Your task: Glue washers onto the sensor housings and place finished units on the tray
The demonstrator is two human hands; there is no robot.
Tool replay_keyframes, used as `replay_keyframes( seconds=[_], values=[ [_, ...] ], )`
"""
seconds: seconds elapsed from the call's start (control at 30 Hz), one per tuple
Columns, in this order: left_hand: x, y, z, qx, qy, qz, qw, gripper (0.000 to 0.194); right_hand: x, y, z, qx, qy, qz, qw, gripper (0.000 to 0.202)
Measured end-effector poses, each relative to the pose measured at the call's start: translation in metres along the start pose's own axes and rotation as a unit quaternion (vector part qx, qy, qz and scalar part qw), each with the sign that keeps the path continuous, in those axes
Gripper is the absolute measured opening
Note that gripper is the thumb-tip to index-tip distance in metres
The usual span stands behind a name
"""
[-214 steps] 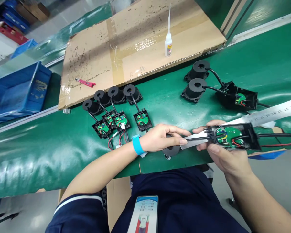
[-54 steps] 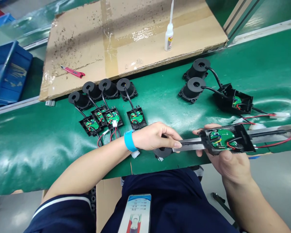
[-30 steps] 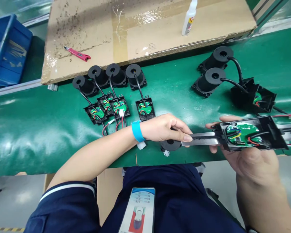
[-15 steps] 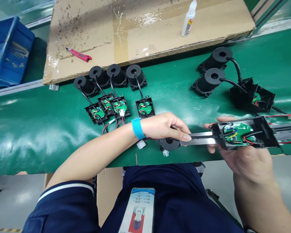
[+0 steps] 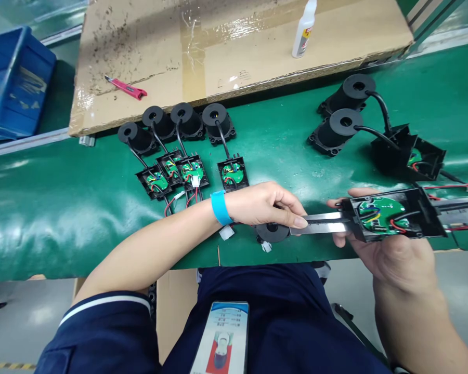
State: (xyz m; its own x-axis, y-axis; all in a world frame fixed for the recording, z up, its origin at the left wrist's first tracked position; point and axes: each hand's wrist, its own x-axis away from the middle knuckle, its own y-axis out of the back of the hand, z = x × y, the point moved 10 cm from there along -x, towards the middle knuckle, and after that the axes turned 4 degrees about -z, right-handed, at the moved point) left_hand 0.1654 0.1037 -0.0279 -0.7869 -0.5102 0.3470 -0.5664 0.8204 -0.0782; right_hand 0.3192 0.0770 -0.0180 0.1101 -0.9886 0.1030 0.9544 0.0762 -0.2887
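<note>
My left hand [image 5: 271,203], with a blue wristband, pinches the end of a metal ruler [image 5: 325,227] between thumb and fingers. A thin black cable appears to run along the ruler. Under the fingers lies a black cone-shaped part [image 5: 272,234]. My right hand [image 5: 401,259] is closed from below around an open black housing [image 5: 425,210], its fingertips showing at the left. Inside the housing sits a green circuit board [image 5: 382,213] with coloured wires. The ruler passes behind the housing and comes out at its right, with markings on it.
Several black cone parts [image 5: 218,122] cabled to open housings [image 5: 233,174] lie at centre left; two more cones [image 5: 337,130] and dark housings [image 5: 398,153] are at right. Behind them, a cardboard sheet [image 5: 249,47] carries a pink cutter [image 5: 127,88] and bottle [image 5: 304,31]. A blue bin [image 5: 8,83] stands left.
Almost nothing differs. The housing in my right hand has shifted very slightly; both hands keep their grip and the parts on the table stay where they were.
</note>
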Motion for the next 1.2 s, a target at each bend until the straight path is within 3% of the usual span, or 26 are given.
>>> replay_keyframes(
  seconds=[0.33,0.77,1.2],
  values=[
    [0.0003,0.0006,0.0004,0.033,0.009,-0.02,0.999,0.012,0.0015,-0.0016,-0.0033,0.0,0.003,0.033,0.999,0.058],
    [-0.0012,-0.0015,0.0034,0.075,-0.017,-0.002,0.997,0.019,0.0014,-0.0008,-0.0027,0.027,0.008,0.015,0.999,0.058],
    [-0.0016,-0.001,0.0,0.048,-0.025,-0.005,0.998,0.017,0.0006,-0.0038,0.001,0.03,0.011,0.021,0.999,0.056]
  ],
)
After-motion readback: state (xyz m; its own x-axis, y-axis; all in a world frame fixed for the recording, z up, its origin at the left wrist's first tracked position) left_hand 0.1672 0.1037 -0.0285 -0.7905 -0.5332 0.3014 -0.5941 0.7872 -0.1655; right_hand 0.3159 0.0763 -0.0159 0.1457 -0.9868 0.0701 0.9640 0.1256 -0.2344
